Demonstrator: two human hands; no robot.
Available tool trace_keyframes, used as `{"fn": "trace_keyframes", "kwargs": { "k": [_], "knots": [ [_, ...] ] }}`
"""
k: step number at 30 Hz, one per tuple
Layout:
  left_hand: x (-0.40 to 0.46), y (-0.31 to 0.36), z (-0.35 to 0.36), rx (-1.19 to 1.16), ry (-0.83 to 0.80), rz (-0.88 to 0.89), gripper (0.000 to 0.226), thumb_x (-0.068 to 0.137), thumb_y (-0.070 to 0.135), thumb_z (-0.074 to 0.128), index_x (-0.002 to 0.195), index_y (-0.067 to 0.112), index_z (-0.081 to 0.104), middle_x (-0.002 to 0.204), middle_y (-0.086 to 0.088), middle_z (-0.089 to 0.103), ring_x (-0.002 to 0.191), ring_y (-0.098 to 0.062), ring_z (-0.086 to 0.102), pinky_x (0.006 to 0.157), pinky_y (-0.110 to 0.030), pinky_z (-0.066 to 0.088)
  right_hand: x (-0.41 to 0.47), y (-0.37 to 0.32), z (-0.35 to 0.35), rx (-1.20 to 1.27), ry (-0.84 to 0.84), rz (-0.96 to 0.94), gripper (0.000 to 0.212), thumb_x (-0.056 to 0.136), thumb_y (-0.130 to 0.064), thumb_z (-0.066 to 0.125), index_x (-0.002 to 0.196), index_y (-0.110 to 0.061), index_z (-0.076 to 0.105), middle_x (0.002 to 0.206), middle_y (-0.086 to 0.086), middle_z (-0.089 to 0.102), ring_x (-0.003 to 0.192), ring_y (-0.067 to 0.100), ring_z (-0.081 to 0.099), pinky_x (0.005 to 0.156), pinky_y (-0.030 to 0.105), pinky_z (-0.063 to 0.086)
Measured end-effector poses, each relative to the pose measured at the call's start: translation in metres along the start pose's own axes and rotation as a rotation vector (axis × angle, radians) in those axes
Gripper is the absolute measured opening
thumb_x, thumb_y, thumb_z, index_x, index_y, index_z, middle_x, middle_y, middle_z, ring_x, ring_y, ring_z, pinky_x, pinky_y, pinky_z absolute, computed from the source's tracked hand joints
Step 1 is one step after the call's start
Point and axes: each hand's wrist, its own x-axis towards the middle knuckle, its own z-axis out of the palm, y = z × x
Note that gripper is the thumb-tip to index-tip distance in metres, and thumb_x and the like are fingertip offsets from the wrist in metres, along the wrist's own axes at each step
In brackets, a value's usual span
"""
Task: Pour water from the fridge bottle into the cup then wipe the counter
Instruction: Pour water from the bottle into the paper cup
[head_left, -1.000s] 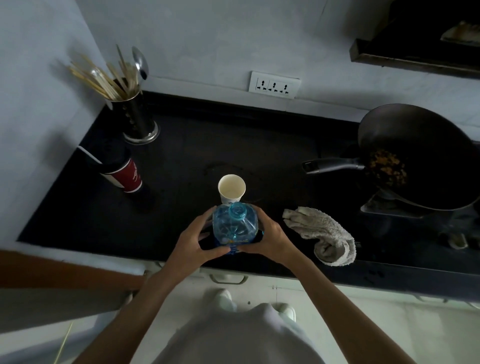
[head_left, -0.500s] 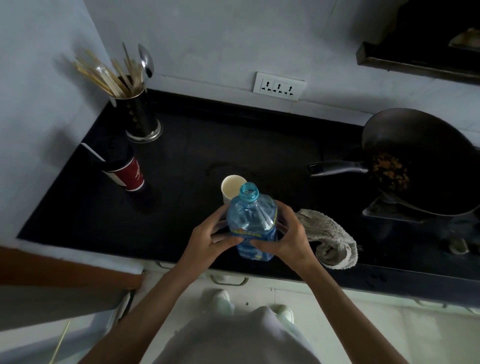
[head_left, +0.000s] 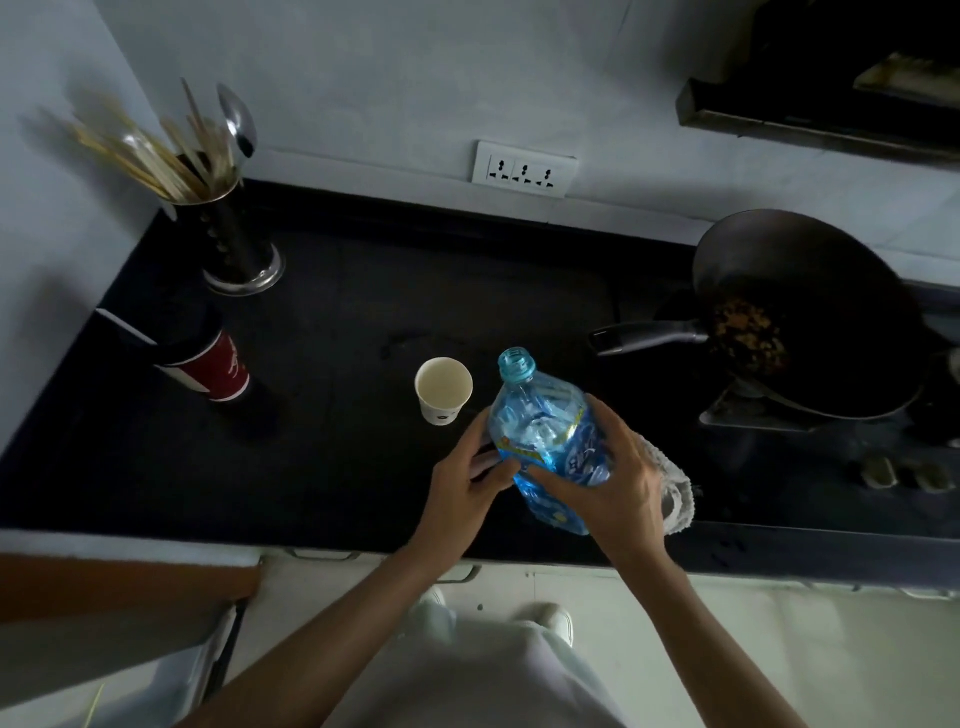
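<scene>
Bottle (head_left: 550, 441), blue, clear and uncapped, is held above the dark worktop (head_left: 337, 467) near its front edge, tilted with the open neck leaning away toward the wall. Both hands hold it: the left hand (head_left: 462, 488) has its fingers curled around the lower left side, and the right hand (head_left: 613, 483) wraps over the right side. A white paper cup (head_left: 443, 391) stands upright just left of the bottle's neck, apart from it. A grey cloth (head_left: 670, 493) lies behind the right hand by the front edge. Bare worktop spreads left of the cup as far as a red can (head_left: 208, 366) and a utensil holder (head_left: 234, 244). A wok (head_left: 800, 312) closes the right side, handle pointing inward.
</scene>
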Motion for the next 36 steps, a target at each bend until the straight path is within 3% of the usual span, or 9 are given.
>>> {"fn": "trace_keyframes", "kwargs": {
  "k": [2, 5, 10, 16, 23, 28, 31, 36],
  "knots": [
    [0.0, -0.005, 0.001, -0.02, 0.014, -0.021, 0.059, 0.088, 0.02, 0.063, 0.142, 0.026, 0.04, 0.13, 0.002, 0.06, 0.12, -0.019, 0.059, 0.094, -0.05, 0.052, -0.003, -0.002, 0.003, 0.044, 0.012, 0.052, 0.083, 0.055, -0.057, 0.082, 0.125, -0.028, 0.049, 0.109, -0.022, 0.059, 0.096, -0.003, 0.059, 0.08, 0.023, 0.052],
    [0.0, -0.011, 0.001, -0.071, 0.03, -0.063, 0.059, 0.09, 0.02, 0.061, 0.144, 0.02, 0.038, 0.131, -0.001, 0.059, 0.12, -0.019, 0.059, 0.091, -0.05, 0.054, -0.004, -0.005, 0.009, 0.053, 0.001, 0.084, 0.079, 0.056, -0.061, 0.077, 0.123, -0.03, 0.051, 0.103, -0.03, 0.054, 0.092, -0.011, 0.056, 0.077, 0.011, 0.046],
    [-0.004, -0.019, 0.0, -0.158, 0.075, -0.127, 0.067, 0.083, 0.033, 0.067, 0.143, 0.022, 0.038, 0.128, 0.002, 0.061, 0.118, -0.02, 0.06, 0.087, -0.04, 0.055, -0.002, -0.007, 0.017, -0.035, -0.034, 0.084, 0.084, 0.056, -0.069, 0.067, 0.125, -0.023, 0.056, 0.102, -0.019, 0.055, 0.088, -0.002, 0.055, 0.073, 0.011, 0.042],
    [-0.002, -0.027, -0.001, -0.199, 0.116, -0.165, 0.058, 0.088, 0.016, 0.062, 0.142, 0.02, 0.04, 0.124, -0.003, 0.063, 0.116, -0.02, 0.062, 0.085, -0.04, 0.056, 0.003, -0.011, 0.021, -0.098, -0.077, 0.13, 0.08, 0.057, -0.064, 0.073, 0.127, -0.027, 0.055, 0.109, -0.006, 0.066, 0.089, 0.001, 0.054, 0.074, 0.021, 0.044],
    [-0.004, -0.031, 0.004, -0.194, 0.218, -0.143, 0.06, 0.091, 0.012, 0.061, 0.145, 0.024, 0.037, 0.123, -0.002, 0.062, 0.109, -0.011, 0.065, 0.078, -0.032, 0.058, 0.007, -0.015, 0.025, -0.169, -0.092, 0.161, 0.076, 0.06, -0.061, 0.077, 0.125, -0.031, 0.053, 0.108, -0.007, 0.066, 0.087, 0.003, 0.053, 0.069, 0.023, 0.041],
    [-0.005, -0.035, 0.006, -0.139, 0.289, -0.106, 0.062, 0.091, 0.02, 0.06, 0.147, 0.025, 0.034, 0.128, -0.004, 0.06, 0.111, -0.014, 0.064, 0.081, -0.04, 0.058, 0.01, -0.019, 0.03, -0.194, -0.101, 0.172, 0.076, 0.06, -0.065, 0.074, 0.125, -0.032, 0.052, 0.107, -0.008, 0.066, 0.087, 0.005, 0.056, 0.07, 0.025, 0.042],
    [-0.006, -0.035, 0.007, -0.13, 0.305, -0.095, 0.061, 0.091, 0.021, 0.059, 0.146, 0.028, 0.034, 0.125, 0.0, 0.061, 0.11, -0.013, 0.064, 0.079, -0.037, 0.059, 0.014, -0.02, 0.032, -0.231, -0.115, 0.184, 0.077, 0.059, -0.071, 0.067, 0.125, -0.035, 0.05, 0.108, -0.009, 0.066, 0.092, 0.011, 0.062, 0.071, 0.027, 0.046],
    [-0.006, -0.034, 0.009, -0.168, 0.322, -0.089, 0.062, 0.088, 0.028, 0.06, 0.144, 0.032, 0.036, 0.118, 0.009, 0.064, 0.109, -0.011, 0.065, 0.073, -0.029, 0.058, 0.019, -0.021, 0.032, -0.294, -0.138, 0.17, 0.073, 0.063, -0.066, 0.071, 0.126, -0.035, 0.05, 0.11, -0.009, 0.067, 0.095, 0.015, 0.064, 0.071, 0.026, 0.042]
  ]
}}
